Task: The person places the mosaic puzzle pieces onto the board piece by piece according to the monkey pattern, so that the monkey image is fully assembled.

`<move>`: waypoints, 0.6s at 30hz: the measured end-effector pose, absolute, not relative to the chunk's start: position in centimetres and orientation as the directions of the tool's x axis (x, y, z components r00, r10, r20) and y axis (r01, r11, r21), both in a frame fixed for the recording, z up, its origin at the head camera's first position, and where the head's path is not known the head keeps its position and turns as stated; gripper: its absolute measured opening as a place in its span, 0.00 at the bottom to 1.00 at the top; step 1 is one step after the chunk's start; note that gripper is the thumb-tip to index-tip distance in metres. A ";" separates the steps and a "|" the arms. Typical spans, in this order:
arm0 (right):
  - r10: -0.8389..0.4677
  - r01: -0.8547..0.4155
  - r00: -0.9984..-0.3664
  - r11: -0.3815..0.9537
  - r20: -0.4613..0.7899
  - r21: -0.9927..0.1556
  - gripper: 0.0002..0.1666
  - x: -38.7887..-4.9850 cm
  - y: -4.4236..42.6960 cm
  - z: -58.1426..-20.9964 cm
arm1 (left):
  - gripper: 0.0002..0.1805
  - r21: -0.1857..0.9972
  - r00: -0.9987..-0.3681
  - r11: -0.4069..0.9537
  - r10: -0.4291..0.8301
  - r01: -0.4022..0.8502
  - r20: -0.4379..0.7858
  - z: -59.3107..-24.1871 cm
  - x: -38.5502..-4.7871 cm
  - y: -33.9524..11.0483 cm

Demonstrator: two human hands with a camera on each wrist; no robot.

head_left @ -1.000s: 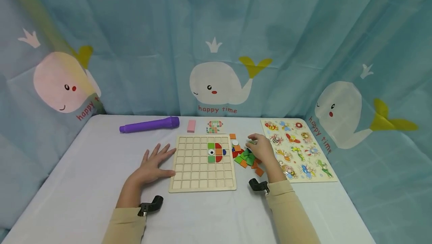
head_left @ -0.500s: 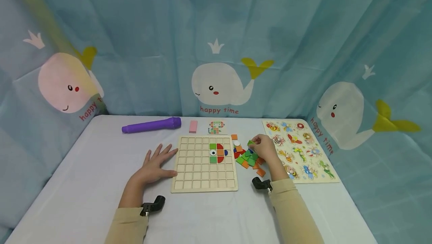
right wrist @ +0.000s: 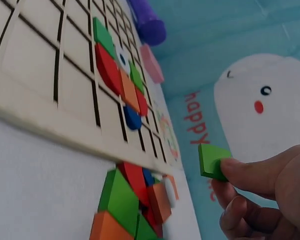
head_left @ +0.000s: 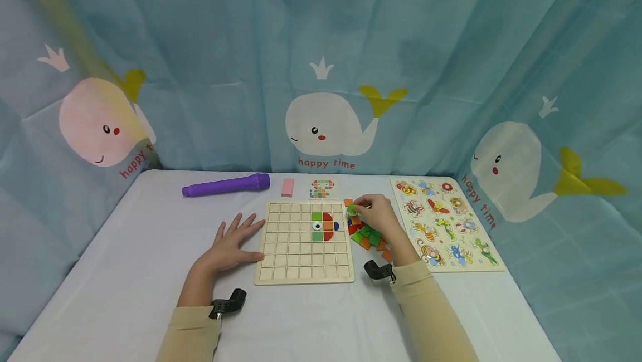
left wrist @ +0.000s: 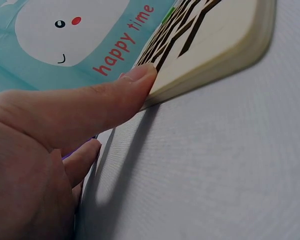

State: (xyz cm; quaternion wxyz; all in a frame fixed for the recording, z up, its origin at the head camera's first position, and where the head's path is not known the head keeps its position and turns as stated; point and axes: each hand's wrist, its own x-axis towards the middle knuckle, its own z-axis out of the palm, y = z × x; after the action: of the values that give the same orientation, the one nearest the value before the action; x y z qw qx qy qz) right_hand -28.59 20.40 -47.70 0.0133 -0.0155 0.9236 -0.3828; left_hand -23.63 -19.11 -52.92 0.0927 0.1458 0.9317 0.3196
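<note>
A wooden grid board lies on the table, several coloured tiles set in its upper right cells around an eye tile. My left hand rests at the board's left edge with fingers spread; in the left wrist view the thumb touches the board's rim. Between thumb and fingers my right hand pinches a green square tile, held above the pile of loose tiles beside the board's right edge. That pile mixes green, orange, red, blue and white pieces.
Behind the board lie a purple microphone-shaped object, a pink block and a small pattern card. An insect puzzle board lies to the right of my right hand. A whale-print curtain encloses the table.
My right hand has lifted the green tile from the pile and moved left with it, toward the board's upper right corner. The left hand stays at the board's edge.
</note>
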 end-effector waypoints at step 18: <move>-0.156 -0.123 -0.987 0.667 0.023 -0.735 0.05 -29.0 14.6 -48.1 | 0.54 0.627 -0.940 0.751 0.329 0.205 -0.087 -52.8 -23.4 -19.0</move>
State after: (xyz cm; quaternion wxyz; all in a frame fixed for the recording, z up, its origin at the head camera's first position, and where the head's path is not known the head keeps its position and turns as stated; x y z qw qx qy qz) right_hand -29.04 14.64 -48.07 0.0208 -0.0766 0.9127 -0.4008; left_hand -23.41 -18.98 -52.84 0.0962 0.1434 0.9308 0.3222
